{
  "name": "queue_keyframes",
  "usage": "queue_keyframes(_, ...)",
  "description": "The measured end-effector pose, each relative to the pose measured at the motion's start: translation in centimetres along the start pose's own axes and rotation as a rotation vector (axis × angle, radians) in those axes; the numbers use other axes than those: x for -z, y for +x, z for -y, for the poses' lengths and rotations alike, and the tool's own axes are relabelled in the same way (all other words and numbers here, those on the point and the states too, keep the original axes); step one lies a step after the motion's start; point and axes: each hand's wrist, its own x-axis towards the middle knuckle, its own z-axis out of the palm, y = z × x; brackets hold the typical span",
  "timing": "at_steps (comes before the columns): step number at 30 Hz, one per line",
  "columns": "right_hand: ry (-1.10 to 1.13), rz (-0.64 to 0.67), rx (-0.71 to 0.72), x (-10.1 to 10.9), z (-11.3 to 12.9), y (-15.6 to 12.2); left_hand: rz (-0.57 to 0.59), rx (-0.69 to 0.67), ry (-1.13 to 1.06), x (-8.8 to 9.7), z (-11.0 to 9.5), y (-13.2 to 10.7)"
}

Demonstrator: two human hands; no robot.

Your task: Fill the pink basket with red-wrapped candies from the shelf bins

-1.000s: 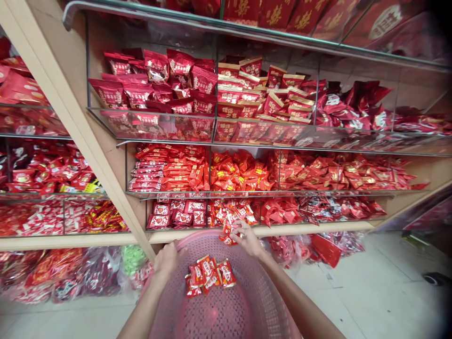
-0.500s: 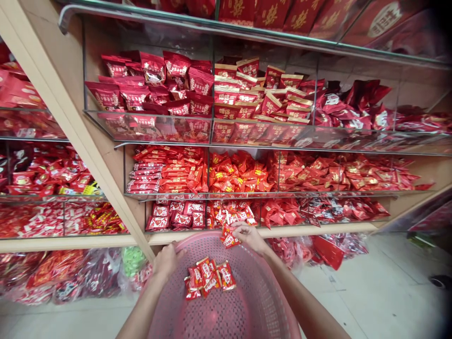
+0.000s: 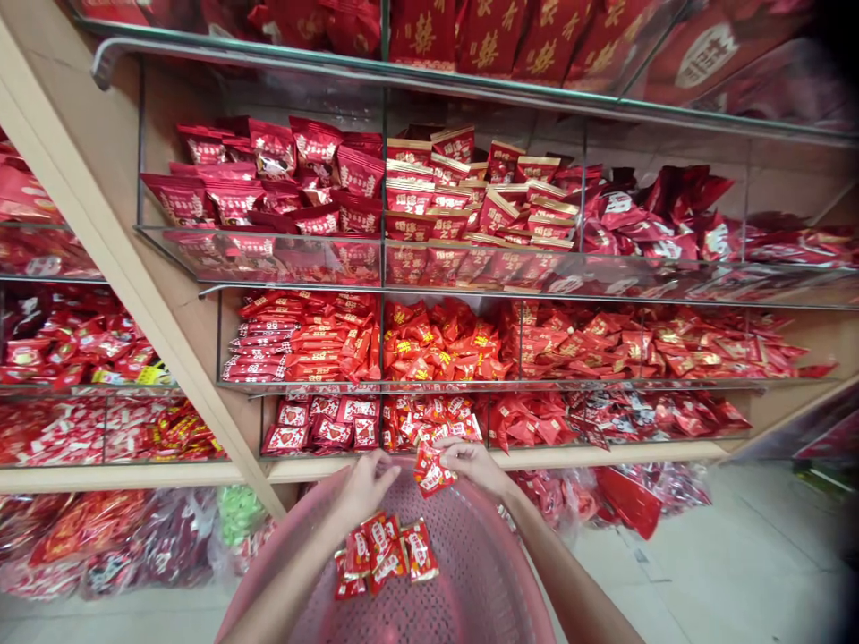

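My right hand [image 3: 475, 467] pinches a small red candy packet [image 3: 433, 471] with white lettering over the far rim of a pink plastic basket [image 3: 497, 572]. Left of that packet, my left hand [image 3: 366, 487] reaches over the rim, thumb and fingers apart and nothing held. Several similar red candy packets [image 3: 386, 553] lie grouped on the basket's perforated bottom, partly behind my left forearm. Just beyond my hands is the lowest shelf compartment, filled with matching red packets [image 3: 406, 420].
Glass-fronted shelves hold dark red pouches [image 3: 272, 192], gold-edged packets [image 3: 497, 210] and loose red sweets [image 3: 597, 340]. A wooden upright [image 3: 134, 259] divides the shelving at left. Below, filled plastic bags [image 3: 178, 537] and a red packet [image 3: 627, 501] rest on the tiled floor [image 3: 731, 563].
My left hand has left the basket rim and moved right, towards the packet in my right hand. The right hand still holds its packet, and the view has tilted slightly up.
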Motion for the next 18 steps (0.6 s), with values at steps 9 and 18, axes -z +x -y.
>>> queue_keyframes(9, 0.072, 0.044, -0.01, 0.3, 0.1, -0.2, 0.108, -0.183, -0.46, -4.2, -1.5, 4.2)
queue_keyframes(18, 0.125, 0.101, -0.101, 0.9, 1.0, -0.5, 0.106, -0.061, -0.48, 0.4, 1.7, 2.1)
